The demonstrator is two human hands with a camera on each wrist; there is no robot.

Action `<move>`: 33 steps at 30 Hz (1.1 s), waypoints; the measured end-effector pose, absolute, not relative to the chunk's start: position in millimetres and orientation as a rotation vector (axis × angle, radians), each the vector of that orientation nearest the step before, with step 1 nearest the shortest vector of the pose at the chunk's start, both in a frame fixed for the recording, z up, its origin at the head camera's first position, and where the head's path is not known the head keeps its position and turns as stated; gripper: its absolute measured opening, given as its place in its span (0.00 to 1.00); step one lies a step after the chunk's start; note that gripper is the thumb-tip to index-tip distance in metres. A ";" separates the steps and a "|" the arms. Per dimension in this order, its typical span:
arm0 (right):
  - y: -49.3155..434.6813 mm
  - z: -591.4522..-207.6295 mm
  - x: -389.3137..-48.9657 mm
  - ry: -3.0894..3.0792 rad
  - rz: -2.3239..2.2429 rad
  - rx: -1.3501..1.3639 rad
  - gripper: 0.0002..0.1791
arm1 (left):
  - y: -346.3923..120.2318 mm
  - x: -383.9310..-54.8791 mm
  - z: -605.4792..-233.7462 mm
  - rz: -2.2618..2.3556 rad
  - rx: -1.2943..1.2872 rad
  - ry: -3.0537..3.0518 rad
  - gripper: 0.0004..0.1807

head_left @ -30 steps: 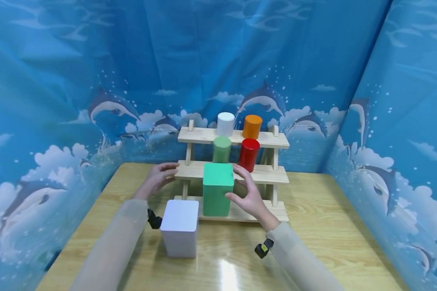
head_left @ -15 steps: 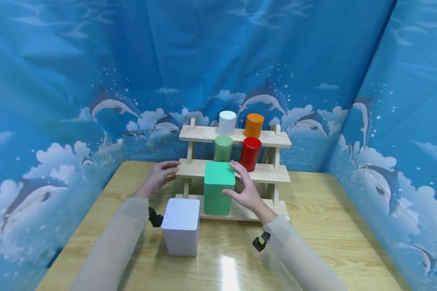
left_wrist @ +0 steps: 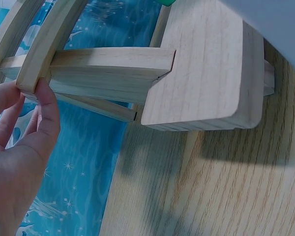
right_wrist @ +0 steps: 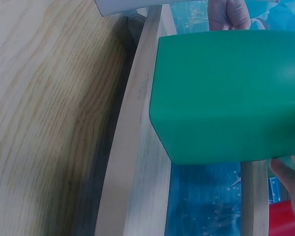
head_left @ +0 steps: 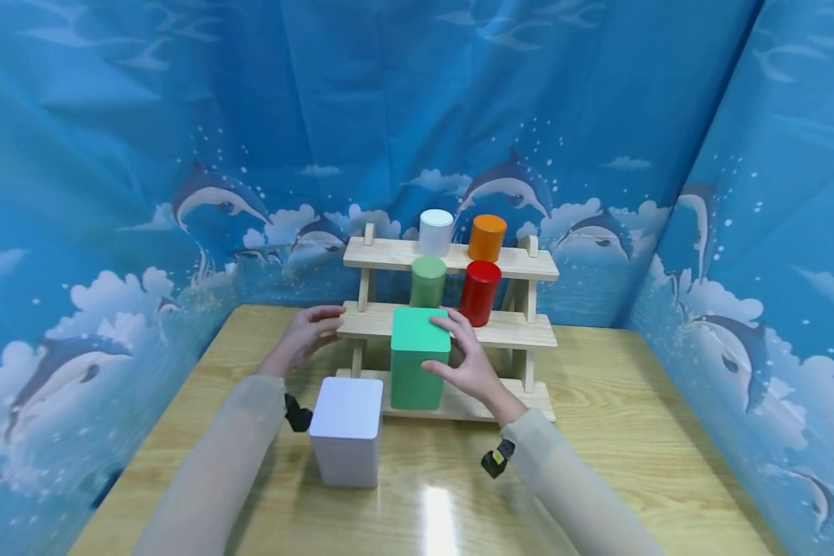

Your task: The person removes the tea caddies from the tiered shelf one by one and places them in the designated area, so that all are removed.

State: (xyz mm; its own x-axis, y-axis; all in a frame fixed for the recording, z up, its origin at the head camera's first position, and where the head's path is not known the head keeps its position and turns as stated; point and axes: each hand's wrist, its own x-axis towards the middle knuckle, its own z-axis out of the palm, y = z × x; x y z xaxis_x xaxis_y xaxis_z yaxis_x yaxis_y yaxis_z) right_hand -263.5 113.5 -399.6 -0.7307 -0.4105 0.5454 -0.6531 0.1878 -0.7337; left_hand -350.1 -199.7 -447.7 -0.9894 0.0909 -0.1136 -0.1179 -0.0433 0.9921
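My left hand (head_left: 310, 336) is at the left end of the wooden tiered shelf (head_left: 514, 330). In the left wrist view its thumb and a finger pinch a corner of a shelf board. A tall green rectangular block (head_left: 417, 371) stands upright on the lowest tier, near its middle. My right hand (head_left: 469, 363) is at the block's right side, thumb and fingers spread. Thumb and fingertips lie right at the block's side in the right wrist view; only part of that hand shows there.
A white rectangular block (head_left: 347, 432) stands on the wooden table (head_left: 598, 432) before the shelf. Green (head_left: 427, 286) and red (head_left: 480, 293) cylinders stand on the middle tier, white (head_left: 435, 234) and orange (head_left: 487, 238) ones on top. A blue dolphin curtain (head_left: 361, 116) hangs behind.
My right hand's fingers have shifted slightly left, farther over the green block's top edge. The left hand stays at the shelf end. The view has shifted a little.
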 end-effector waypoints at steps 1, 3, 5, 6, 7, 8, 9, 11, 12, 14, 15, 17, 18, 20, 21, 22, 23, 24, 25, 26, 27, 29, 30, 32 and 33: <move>113.5 -399.6 -263.5 -2.230 1.567 1.024 0.34 | -199.5 -350.0 -447.7 2.169 -0.029 2.066 0.22; 113.2 -400.0 -263.5 -2.222 1.575 1.022 0.33 | -199.4 -349.6 -447.8 2.167 -0.028 2.064 0.23; 113.0 -400.7 -263.4 -2.211 1.585 1.016 0.33 | -199.3 -349.4 -447.8 2.166 -0.031 2.062 0.23; 112.8 -401.1 -263.1 -2.208 1.588 1.010 0.32 | -199.4 -349.1 -447.8 2.166 -0.032 2.062 0.23; 112.6 -401.5 -262.7 -2.207 1.589 0.999 0.32 | -199.4 -348.7 -447.6 2.163 -0.031 2.064 0.23; 112.4 -401.9 -262.6 -2.202 1.591 0.992 0.32 | -199.3 -348.3 -447.3 2.163 -0.031 2.064 0.23; 112.1 -402.2 -262.4 -2.196 1.591 0.986 0.32 | -199.1 -348.0 -447.0 2.162 -0.031 2.066 0.23; 111.6 -403.0 -262.0 -2.182 1.590 0.976 0.31 | -198.7 -347.8 -446.4 2.163 -0.031 2.068 0.23; 111.3 -403.4 -261.8 -2.174 1.584 0.973 0.31 | -198.5 -347.6 -446.1 2.163 -0.031 2.070 0.23; 110.6 -404.1 -261.5 -2.150 1.578 0.975 0.31 | -197.9 -348.0 -445.6 2.166 -0.035 2.071 0.23; 110.4 -404.6 -261.2 -2.140 1.573 0.976 0.31 | -197.6 -348.1 -445.6 2.168 -0.038 2.071 0.23; 110.4 -405.4 -260.0 -2.124 1.565 0.976 0.32 | -197.2 -348.4 -445.7 2.171 -0.043 2.072 0.23; 110.4 -405.7 -259.3 -2.121 1.561 0.974 0.32 | -197.1 -348.6 -445.8 2.173 -0.045 2.071 0.23; 110.6 -405.8 -257.3 -2.119 1.556 0.968 0.32 | -196.7 -348.6 -445.7 2.179 -0.054 2.066 0.22; 110.9 -405.8 -256.1 -2.121 1.554 0.963 0.32 | -196.6 -348.5 -445.6 2.180 -0.056 2.064 0.22; 111.1 -405.6 -254.8 -2.127 1.546 0.957 0.32 | -196.5 -348.5 -445.5 2.182 -0.057 2.062 0.22; 111.4 -405.5 -253.6 -2.132 1.541 0.950 0.32 | -196.5 -348.6 -445.4 2.185 -0.060 2.059 0.22; 111.6 -405.3 -252.4 -2.133 1.536 0.946 0.32 | -196.6 -348.4 -445.3 2.185 -0.060 2.058 0.22; 111.9 -405.1 -251.0 -2.134 1.533 0.942 0.32 | -196.6 -348.0 -445.2 2.182 -0.059 2.061 0.22; 112.4 -405.3 -249.8 -2.134 1.532 0.939 0.32 | -196.9 -347.9 -445.3 2.180 -0.055 2.063 0.22; 112.9 -405.4 -248.5 -2.128 1.534 0.939 0.32 | -197.1 -348.0 -445.5 2.179 -0.053 2.063 0.22; 114.4 -405.5 -246.2 -2.114 1.538 0.943 0.32 | -197.6 -348.0 -446.0 2.175 -0.046 2.067 0.22; 115.1 -405.6 -245.1 -2.105 1.539 0.949 0.32 | -197.7 -348.1 -446.1 2.173 -0.044 2.070 0.22; 116.8 -405.9 -242.8 -2.089 1.539 0.961 0.32 | -198.1 -348.6 -446.5 2.176 -0.043 2.065 0.22; 117.6 -405.9 -241.7 -2.079 1.540 0.969 0.32 | -198.2 -348.8 -446.6 2.178 -0.045 2.062 0.22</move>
State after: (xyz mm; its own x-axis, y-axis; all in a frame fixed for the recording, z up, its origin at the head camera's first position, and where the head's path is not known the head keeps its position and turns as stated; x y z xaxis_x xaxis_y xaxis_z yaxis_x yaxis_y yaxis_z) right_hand -241.7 117.6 -405.9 -0.6915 -0.3028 0.6558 -0.7156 0.1634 -0.6791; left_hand -348.8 -198.2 -446.6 -0.9895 0.0818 -0.1190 -0.1233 -0.0495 0.9911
